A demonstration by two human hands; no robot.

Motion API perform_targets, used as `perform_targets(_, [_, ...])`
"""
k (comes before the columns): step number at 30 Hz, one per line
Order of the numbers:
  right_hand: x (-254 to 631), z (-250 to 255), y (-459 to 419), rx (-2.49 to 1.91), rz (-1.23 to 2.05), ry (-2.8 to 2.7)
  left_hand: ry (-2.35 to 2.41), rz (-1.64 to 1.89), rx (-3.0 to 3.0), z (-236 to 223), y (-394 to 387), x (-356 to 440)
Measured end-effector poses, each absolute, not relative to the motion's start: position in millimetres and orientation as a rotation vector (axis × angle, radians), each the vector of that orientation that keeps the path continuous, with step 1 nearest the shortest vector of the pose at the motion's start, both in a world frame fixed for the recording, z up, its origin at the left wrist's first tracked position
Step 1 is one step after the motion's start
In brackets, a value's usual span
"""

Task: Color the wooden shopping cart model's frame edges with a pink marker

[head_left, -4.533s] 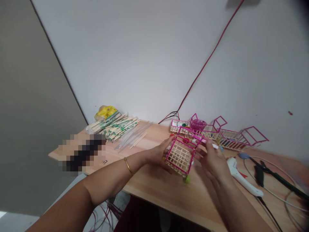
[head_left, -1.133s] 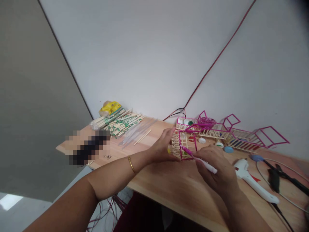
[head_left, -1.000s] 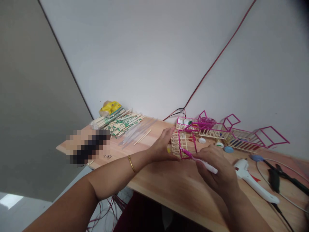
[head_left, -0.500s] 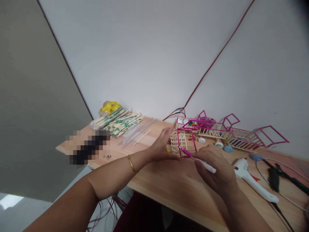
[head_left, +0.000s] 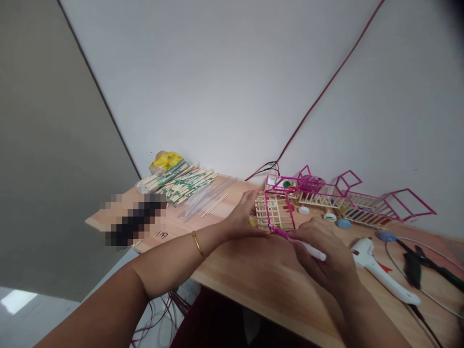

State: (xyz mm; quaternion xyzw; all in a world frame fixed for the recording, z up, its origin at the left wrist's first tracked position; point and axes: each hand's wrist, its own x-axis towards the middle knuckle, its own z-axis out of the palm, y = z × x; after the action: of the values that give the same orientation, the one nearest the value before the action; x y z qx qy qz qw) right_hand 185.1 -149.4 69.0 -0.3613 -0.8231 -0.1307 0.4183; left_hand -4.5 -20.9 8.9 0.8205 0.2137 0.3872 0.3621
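My left hand (head_left: 239, 216) grips the left side of a small frame model (head_left: 274, 212) built of pale wooden sticks, some of its edges coloured pink. Its fingers are partly hidden behind the model. In my right hand (head_left: 324, 249) is a slim brush (head_left: 312, 250) with a white handle and a pink-stained front end. The brush's tip touches the lower pink edge of the model. Just behind stand similar pink-and-pale stick frames (head_left: 322, 195) and a pink tub (head_left: 312, 183).
Bundled bamboo sticks (head_left: 188, 186) and a yellow packet (head_left: 166, 162) lie at the back left, beside clear plastic strips (head_left: 205, 198). Bottle caps (head_left: 343, 224) sit behind my right hand. A white glue gun (head_left: 384, 275) and cable lie on the right. A wall (head_left: 235, 87) closes the back.
The brush tip has shifted slightly down and right along the pink edge, and the model is tilted a little differently. Both hands keep their holds.
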Motion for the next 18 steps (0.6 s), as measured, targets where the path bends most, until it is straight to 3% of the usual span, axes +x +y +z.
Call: perform_targets(18, [184.0,70.7,-150.8,-0.91,-0.306,-2.032,0.519,1.041,1.941,6.5,-20.2,-2.1])
